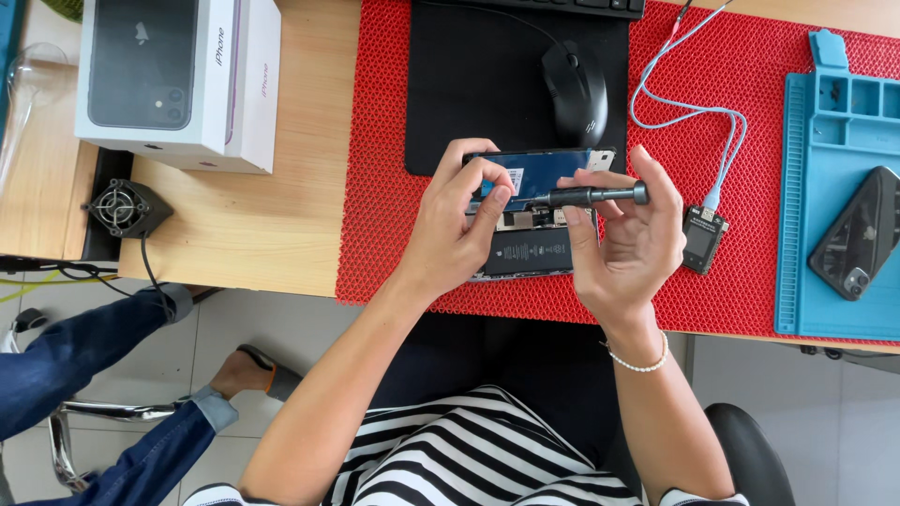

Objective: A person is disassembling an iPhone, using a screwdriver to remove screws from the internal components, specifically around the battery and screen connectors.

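Observation:
An opened smartphone (536, 245) with its black battery and inner parts showing lies on the red mesh mat (750, 112). My left hand (457, 225) grips its upper left part, thumb and fingers pinched over the inside. My right hand (626, 242) holds a dark precision screwdriver (591, 196) level, its tip pointing left toward the left thumb, over the phone. A pearl bracelet sits on my right wrist.
A black mouse (575, 91) rests on a black pad behind the phone. A small tester box (702, 238) with pale blue wires lies right of my hand. A blue work mat (834, 187) carries another dark phone (856, 245). A white phone box (178, 80) and a small fan (123, 207) sit at the left. Another person's legs (103, 375) show at lower left.

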